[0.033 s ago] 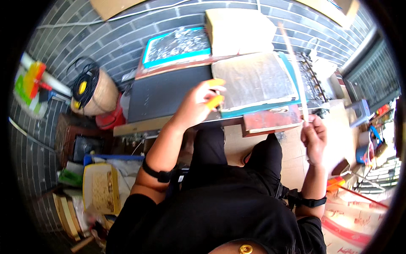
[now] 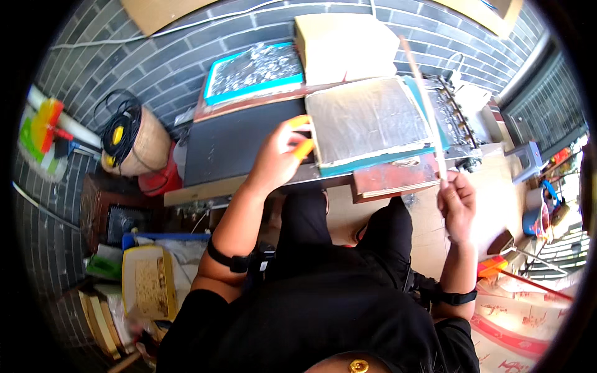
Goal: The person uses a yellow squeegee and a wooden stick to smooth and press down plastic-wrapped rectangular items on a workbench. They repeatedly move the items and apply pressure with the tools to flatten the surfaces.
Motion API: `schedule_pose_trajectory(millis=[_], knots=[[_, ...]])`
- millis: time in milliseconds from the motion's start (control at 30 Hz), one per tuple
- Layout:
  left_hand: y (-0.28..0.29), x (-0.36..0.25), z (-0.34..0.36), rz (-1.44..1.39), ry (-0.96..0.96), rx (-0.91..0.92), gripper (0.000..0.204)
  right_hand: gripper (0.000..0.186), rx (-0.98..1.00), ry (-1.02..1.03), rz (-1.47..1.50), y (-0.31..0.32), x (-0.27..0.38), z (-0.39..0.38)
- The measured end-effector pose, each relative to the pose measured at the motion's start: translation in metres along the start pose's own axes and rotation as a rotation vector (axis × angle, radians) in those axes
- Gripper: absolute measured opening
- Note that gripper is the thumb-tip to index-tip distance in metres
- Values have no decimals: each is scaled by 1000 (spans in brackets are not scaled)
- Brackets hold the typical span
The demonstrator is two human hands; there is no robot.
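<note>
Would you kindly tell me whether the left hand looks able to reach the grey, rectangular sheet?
Probably yes: the left hand is close beside the grey, rectangular sheet, its orange-covered fingers parted, and nothing visible blocks the way; the long, thin, pale stick in the right hand is at the opposite side.

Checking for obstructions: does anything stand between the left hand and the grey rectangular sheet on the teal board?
Nothing visible: the orange-tipped left hand is at the left edge of the grey rectangular sheet; contact is unclear. The long pale stick in the right hand is on the opposite side.
</note>
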State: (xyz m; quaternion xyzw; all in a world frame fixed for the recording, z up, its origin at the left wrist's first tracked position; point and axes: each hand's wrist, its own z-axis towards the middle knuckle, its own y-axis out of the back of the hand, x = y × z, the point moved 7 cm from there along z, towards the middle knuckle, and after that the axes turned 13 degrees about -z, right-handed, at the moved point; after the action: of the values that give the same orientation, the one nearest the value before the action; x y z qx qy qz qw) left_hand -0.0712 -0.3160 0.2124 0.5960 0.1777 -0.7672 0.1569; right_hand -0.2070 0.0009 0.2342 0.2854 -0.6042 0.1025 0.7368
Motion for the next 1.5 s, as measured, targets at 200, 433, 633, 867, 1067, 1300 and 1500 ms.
schedule_pose_trajectory(millis=[200,433,633,867,1067,1300,1500], knots=[[24,46,1,359,-141,-205,43,20,17,-196,-253,3,-31,-24],[-55,19,24,618,-312,-29,46,24,-12,-228,-429,43,-51,-45],[-139,13,56,746,-399,214,49,24,-41,-262,-463,74,-55,-50],[-206,34,72,882,-462,391,54,25,-89,-299,-347,91,-61,-55],[-215,42,73,907,-434,428,58,23,-42,-375,-124,123,-67,-77],[-215,42,73,906,-430,403,58,23,29,-285,-249,146,-58,-94],[-219,38,72,932,-443,391,56,22,111,-282,-323,142,-55,-96]])
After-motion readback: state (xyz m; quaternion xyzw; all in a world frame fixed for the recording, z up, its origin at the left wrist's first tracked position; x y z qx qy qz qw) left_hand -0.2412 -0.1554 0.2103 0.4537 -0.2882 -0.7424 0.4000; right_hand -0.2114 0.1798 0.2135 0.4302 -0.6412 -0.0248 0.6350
